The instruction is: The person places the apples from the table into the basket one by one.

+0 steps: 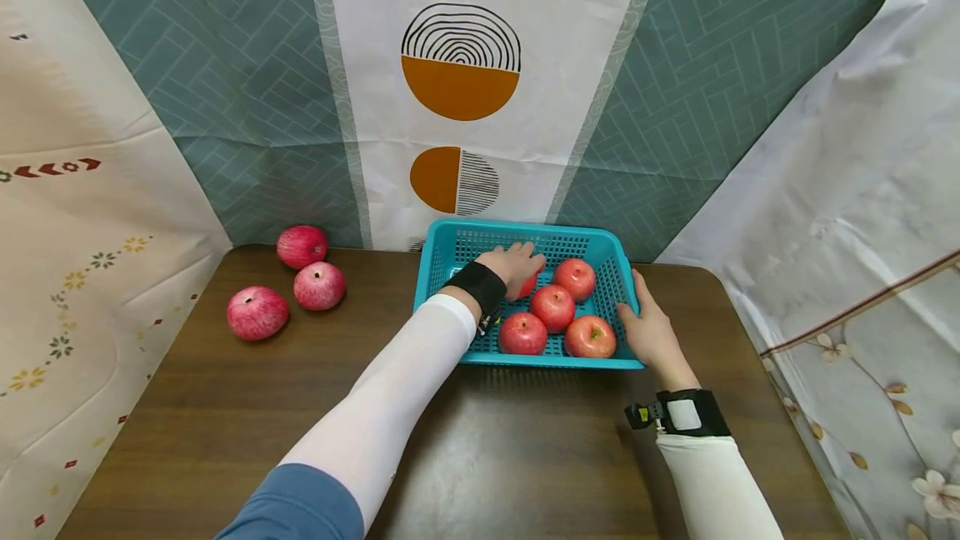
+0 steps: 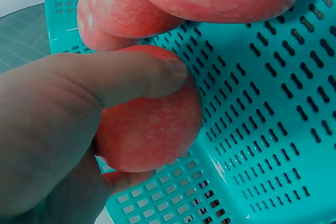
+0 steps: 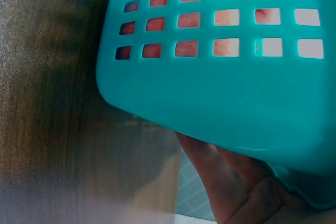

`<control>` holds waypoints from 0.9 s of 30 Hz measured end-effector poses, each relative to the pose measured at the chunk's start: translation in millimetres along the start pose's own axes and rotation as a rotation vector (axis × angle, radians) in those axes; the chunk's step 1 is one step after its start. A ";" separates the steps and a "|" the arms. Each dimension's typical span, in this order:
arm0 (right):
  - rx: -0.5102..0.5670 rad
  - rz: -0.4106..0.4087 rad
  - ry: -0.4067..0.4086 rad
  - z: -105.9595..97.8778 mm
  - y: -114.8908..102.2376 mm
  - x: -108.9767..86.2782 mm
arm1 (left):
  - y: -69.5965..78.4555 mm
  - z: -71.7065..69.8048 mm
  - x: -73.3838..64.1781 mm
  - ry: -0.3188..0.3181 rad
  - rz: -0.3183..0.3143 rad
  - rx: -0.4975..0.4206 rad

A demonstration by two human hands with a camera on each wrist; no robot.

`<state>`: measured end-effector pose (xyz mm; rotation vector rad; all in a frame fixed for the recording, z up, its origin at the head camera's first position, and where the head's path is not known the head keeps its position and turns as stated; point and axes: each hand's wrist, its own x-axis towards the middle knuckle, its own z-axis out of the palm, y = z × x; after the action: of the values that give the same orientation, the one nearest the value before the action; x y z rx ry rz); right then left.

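A turquoise plastic basket [image 1: 517, 228] with perforated walls stands on the table by the back cloth. Inside it my left hand [image 1: 512, 268] grips a red apple [image 2: 157, 129], thumb across one side and fingertips showing beneath. In the head view that hand covers most of the apple. Right of it lie other red apples [image 1: 553, 308] in the basket, several in all. My right hand [image 1: 654, 332] holds the basket's right rim, thumb on the inner side and fingers on the outside. Through the wall holes in the right wrist view, red fruit [image 3: 188, 20] shows.
Three pinkish-red streaked round fruits [image 1: 257, 312] sit together at the table's back left. Patterned cloth [image 1: 270, 90] hangs behind the brown wooden table [image 1: 480, 440], with pale cloths [image 1: 847, 190] along both sides.
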<state>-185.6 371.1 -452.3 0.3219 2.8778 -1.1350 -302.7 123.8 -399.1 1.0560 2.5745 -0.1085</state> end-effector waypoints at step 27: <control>0.000 0.005 -0.002 -0.1 -1.3 -1.6 | -2.6 16.3 26.2 0.018 0.067 0.113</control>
<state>-184.3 369.9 -451.2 0.3271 2.8738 -1.1345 -317.0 136.1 -423.6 1.1874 2.5723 -0.2315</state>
